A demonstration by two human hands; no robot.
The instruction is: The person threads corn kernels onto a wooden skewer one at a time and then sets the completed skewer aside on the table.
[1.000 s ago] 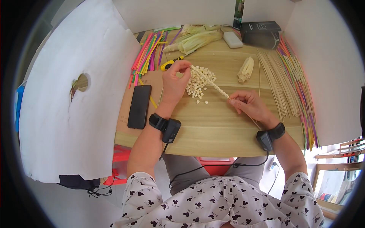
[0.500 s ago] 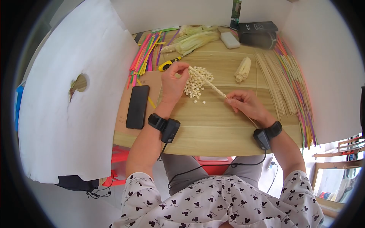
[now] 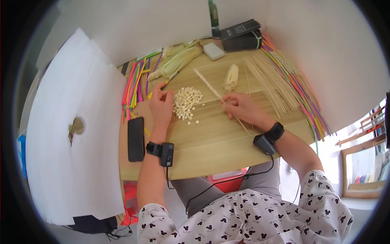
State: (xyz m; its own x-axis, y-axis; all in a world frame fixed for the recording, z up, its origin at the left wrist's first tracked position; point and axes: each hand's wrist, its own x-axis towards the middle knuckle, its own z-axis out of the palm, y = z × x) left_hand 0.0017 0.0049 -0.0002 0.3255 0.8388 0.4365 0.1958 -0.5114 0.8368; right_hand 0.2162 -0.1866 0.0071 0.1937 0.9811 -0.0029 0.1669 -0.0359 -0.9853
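My right hand pinches a thin stick whose upper part is covered with pale kernels; the bare part runs down to the right under the hand. The stick's far end points up and left. My left hand is to the left of the kernel pile, off the stick, with fingertips curled together; whether anything small is between them is too small to tell. A yellow-handled tool lies partly hidden behind the left hand.
Around are a black phone, coloured straws, corn husks, a white block, a corn cob, a black box, bare sticks and straw-covered sticks. Cables run from both wrist devices.
My left hand has left the stick's upper end and moved left of the pile. My right hand still holds the stick. The camera view has shifted and turned.
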